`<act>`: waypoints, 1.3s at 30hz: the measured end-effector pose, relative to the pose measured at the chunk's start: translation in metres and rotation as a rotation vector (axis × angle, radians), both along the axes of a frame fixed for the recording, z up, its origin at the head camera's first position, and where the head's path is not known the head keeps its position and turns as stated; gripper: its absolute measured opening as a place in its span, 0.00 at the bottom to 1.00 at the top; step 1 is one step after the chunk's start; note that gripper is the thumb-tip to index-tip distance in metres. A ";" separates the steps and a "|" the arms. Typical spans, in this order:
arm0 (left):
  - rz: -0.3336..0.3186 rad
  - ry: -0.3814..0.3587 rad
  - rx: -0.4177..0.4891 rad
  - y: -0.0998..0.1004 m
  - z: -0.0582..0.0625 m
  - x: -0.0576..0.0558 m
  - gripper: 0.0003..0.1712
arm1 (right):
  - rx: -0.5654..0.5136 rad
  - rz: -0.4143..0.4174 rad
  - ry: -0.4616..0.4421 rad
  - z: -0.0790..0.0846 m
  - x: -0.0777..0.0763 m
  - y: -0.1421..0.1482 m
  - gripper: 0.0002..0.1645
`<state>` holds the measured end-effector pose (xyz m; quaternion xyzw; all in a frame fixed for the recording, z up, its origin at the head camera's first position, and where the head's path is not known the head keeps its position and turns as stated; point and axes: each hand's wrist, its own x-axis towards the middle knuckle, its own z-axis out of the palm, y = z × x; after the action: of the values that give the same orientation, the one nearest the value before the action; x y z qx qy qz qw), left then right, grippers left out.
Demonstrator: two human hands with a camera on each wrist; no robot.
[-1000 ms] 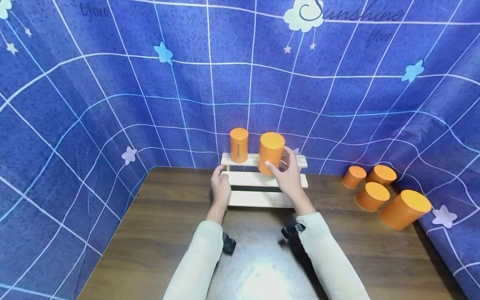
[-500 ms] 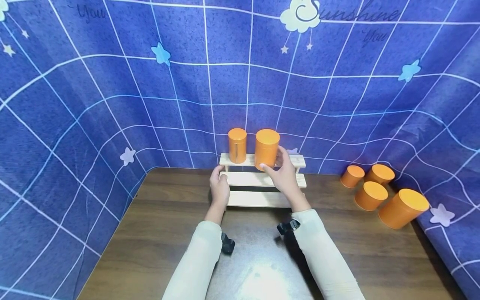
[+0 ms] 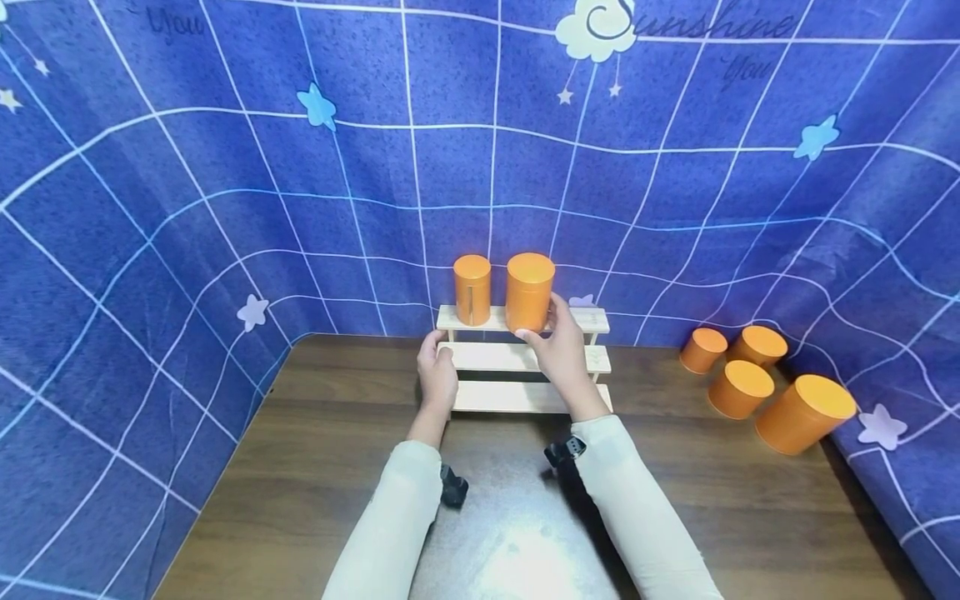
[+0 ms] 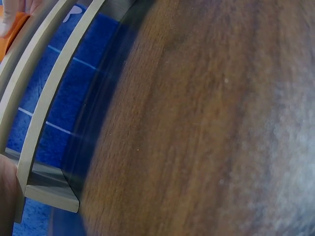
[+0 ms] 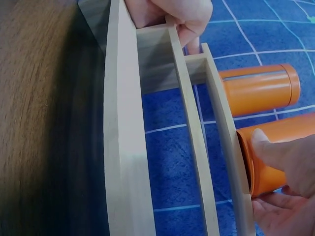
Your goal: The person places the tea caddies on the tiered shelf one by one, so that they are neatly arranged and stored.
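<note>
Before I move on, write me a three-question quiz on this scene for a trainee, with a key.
1. Multiple choice: at which tier of the wooden rack does the right hand hold an orange canister?
A) bottom
B) middle
C) top

2. Fill in: the left hand grips the rack's ___ end.

3. Count: how many other canisters stand on the table, off the rack?

Key:
1. C
2. left
3. four
</note>
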<state>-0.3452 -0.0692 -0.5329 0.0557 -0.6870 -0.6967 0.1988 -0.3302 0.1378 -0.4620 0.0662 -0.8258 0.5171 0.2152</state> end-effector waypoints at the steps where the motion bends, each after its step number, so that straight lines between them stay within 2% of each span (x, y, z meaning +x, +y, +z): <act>1: -0.002 0.002 0.001 0.000 0.000 0.000 0.26 | 0.009 -0.010 0.002 0.000 0.000 -0.001 0.50; 6: -0.008 0.013 0.000 -0.001 0.000 0.000 0.26 | 0.062 -0.079 -0.002 0.002 -0.002 -0.004 0.51; 15: -0.014 0.013 0.003 0.000 -0.001 0.001 0.26 | 0.194 -0.193 -0.067 0.007 -0.007 -0.006 0.49; 28: -0.012 0.014 -0.008 -0.001 0.001 0.000 0.26 | 0.300 -0.230 -0.071 0.013 -0.011 -0.006 0.46; 39: -0.013 0.025 -0.003 -0.001 0.001 0.001 0.26 | 0.351 -0.270 -0.033 0.005 -0.013 -0.008 0.44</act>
<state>-0.3446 -0.0697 -0.5316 0.0421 -0.6859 -0.6976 0.2029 -0.3428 0.1302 -0.4566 -0.0170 -0.9078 0.3330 0.2543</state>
